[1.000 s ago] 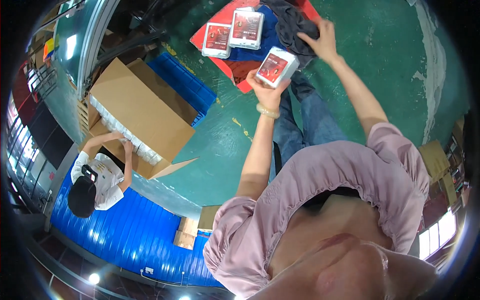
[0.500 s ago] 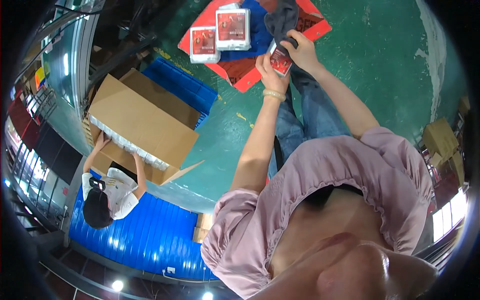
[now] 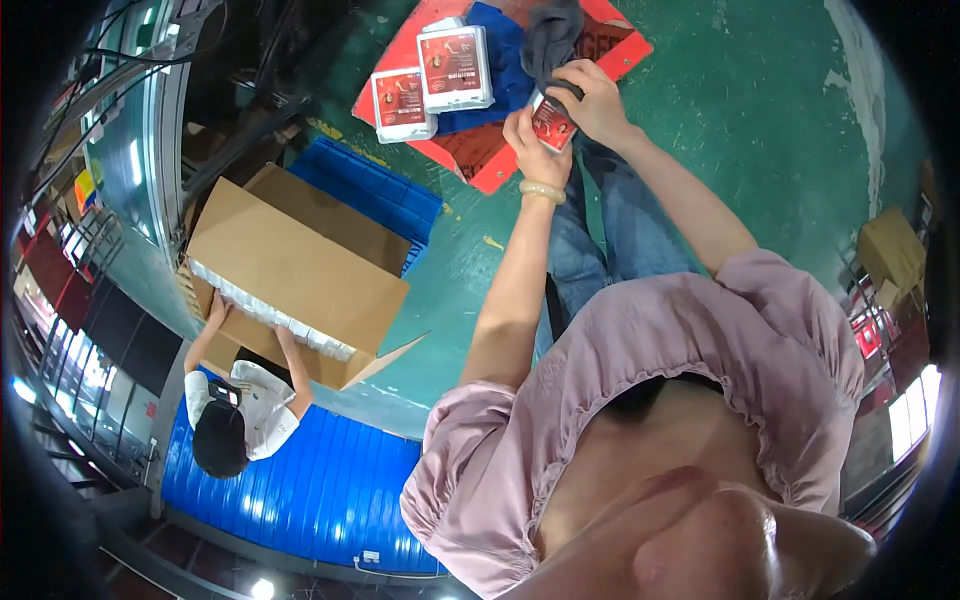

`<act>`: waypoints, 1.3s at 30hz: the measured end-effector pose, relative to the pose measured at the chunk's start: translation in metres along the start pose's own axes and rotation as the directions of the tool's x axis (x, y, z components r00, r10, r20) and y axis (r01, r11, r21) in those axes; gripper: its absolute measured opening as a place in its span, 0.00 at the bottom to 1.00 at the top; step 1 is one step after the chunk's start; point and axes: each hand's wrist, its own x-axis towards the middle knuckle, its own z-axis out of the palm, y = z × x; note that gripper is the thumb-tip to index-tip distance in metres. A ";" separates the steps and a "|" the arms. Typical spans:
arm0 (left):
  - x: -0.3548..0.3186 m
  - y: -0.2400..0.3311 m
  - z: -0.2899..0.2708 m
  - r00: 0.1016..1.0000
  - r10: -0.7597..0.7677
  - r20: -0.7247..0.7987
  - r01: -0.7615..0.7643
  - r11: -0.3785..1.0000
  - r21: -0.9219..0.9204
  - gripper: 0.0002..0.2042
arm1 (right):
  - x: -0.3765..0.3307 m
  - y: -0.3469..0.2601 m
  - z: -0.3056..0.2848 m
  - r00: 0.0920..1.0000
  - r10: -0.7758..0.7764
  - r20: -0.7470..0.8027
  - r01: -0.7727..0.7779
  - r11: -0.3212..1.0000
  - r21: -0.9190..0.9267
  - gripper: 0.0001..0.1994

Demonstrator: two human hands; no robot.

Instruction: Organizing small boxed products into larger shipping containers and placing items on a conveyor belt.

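Over the near edge of a red board point(image 3: 490, 172), my left hand point(image 3: 536, 138) is closed around a small packet point(image 3: 553, 124) with a red and white printed label. My right hand point(image 3: 592, 104) pinches dark fabric at the packet's upper end. A crumpled dark grey cloth item point(image 3: 551, 42) lies just beyond my fingers; I cannot tell whether it joins the pinched fabric. To the left on the board, two piles of clear packets with red labels, a taller pile point(image 3: 453, 66) and a lower pile point(image 3: 402, 102), sit beside blue cloth point(image 3: 500, 50).
At the left, another person's hands point(image 3: 284, 334) reach into a large open carton point(image 3: 300, 265) holding a row of white packets point(image 3: 250, 308). A blue plastic crate point(image 3: 368, 180) stands behind it. The floor point(image 3: 740, 130) is green; brown boxes point(image 3: 890, 250) are at the far right.
The packet tilts slightly differently between my hands, and my right fingers have shifted a little at its upper end. The view has turned slightly. At the carton, the other person's hands have moved.
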 end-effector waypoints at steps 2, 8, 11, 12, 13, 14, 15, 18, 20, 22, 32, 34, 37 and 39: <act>0.002 0.003 -0.002 1.000 -0.001 -0.001 0.001 1.000 -0.005 0.39 | -0.008 -0.003 0.002 0.986 -0.166 0.031 0.169 0.970 -0.176 0.11; 0.009 -0.005 -0.009 0.998 -0.045 0.055 0.047 0.998 -0.043 0.40 | -0.030 0.017 -0.029 0.996 0.066 0.062 -0.049 0.969 -0.241 0.12; 0.015 -0.014 -0.008 0.987 -0.137 0.080 0.152 0.963 -0.223 0.41 | -0.033 0.017 -0.028 0.962 0.244 0.120 -0.216 0.955 -0.202 0.13; 0.017 -0.018 -0.008 0.973 -0.201 0.113 0.229 0.895 -0.383 0.40 | -0.024 0.021 -0.019 0.961 0.247 0.125 -0.238 0.967 -0.088 0.13; 0.014 -0.022 -0.011 0.951 -0.262 0.165 0.310 0.794 -0.524 0.40 | -0.016 0.009 -0.010 0.956 0.262 0.129 -0.267 0.963 0.027 0.13; 0.010 -0.026 -0.016 0.948 -0.268 0.174 0.319 0.796 -0.514 0.40 | -0.013 0.001 -0.003 0.952 0.276 0.135 -0.294 0.945 0.142 0.13; 0.013 -0.025 -0.018 0.936 -0.264 0.233 0.350 0.763 -0.543 0.42 | -0.008 0.004 -0.002 0.950 0.284 0.126 -0.301 0.943 0.143 0.13; 0.026 -0.023 -0.017 0.909 -0.236 0.342 0.404 0.699 -0.591 0.44 | 0.023 0.022 0.000 0.954 0.108 0.280 -0.113 0.994 0.002 0.12; 0.025 -0.027 -0.018 0.899 -0.274 0.342 0.435 0.653 -0.620 0.45 | 0.030 0.019 0.009 0.957 0.078 0.278 -0.077 0.997 -0.017 0.12; 0.017 -0.029 -0.020 0.889 -0.297 0.348 0.456 0.630 -0.629 0.45 | 0.031 0.013 0.013 0.959 0.021 0.283 -0.001 0.998 -0.071 0.11; 0.023 -0.030 -0.014 0.904 -0.236 0.356 0.414 0.688 -0.596 0.45 | 0.045 0.018 0.010 0.957 -0.060 0.283 0.084 0.994 -0.072 0.11; 0.012 -0.029 -0.013 0.912 -0.237 0.334 0.400 0.689 -0.604 0.45 | 0.044 0.021 0.011 0.935 -0.117 0.333 0.154 0.984 -0.086 0.12; 0.012 -0.037 -0.018 0.945 -0.200 0.257 0.321 0.711 -0.626 0.45 | 0.059 0.003 -0.006 0.967 -0.255 0.014 0.253 0.948 -0.193 0.15; 0.011 -0.030 -0.017 0.936 -0.223 0.271 0.346 0.712 -0.611 0.45 | 0.090 -0.010 -0.025 0.961 -0.267 -0.065 0.251 0.949 -0.189 0.30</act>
